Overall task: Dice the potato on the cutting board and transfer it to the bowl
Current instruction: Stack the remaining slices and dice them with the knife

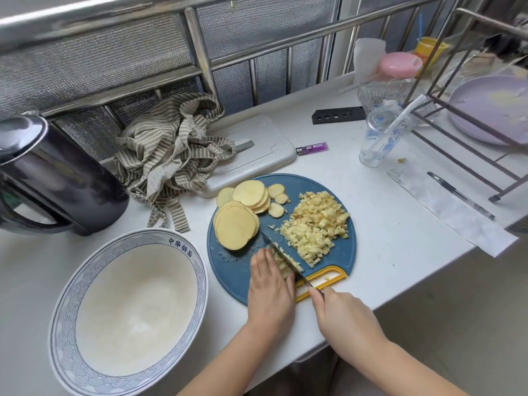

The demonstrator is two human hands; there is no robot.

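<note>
Bench (pixel 400 238): white top. A round blue plastic cutting board (pixel 228 270) with a yellow handle loop lies near its front edge.

Potato, three states, all on the board:
- two overlapping stacks of pale round potato slices (pixel 235 228) on the far-left part, with a few small end slices just beside them;
- a heap of small diced potato cubes (pixel 317 227) on the right half;
- a short row of partly cut potato pieces (pixel 283 264) at the near side, mostly covered by the left hand.

Left hand (pixel 270 290): fingers lie close together over the partly cut pieces and press them to the board. The grip is not closed round anything.

Right hand (pixel 343 315): grip closed on the handle of a dark-bladed kitchen knife (pixel 281 255), forefinger along the spine. The handle itself is hidden in the hand. The blade runs diagonally, tip toward the slices, edge down among the pieces just beside the left fingers.

Large white ceramic bowl (pixel 61 318) with a blue wave-pattern rim: on the bench left of the board, near it but apart. Its inside shows plain white glaze.

Also on the bench:
- a dark glossy kettle (pixel 51 178) behind the bowl;
- a crumpled striped cloth (pixel 168 155), partly over a white rectangular board (pixel 257 150);
- a purple lighter (pixel 311 148);
- a clear plastic cup (pixel 380 138) with a straw;
- a pen (pixel 460 195) on a paper strip at the right.
</note>
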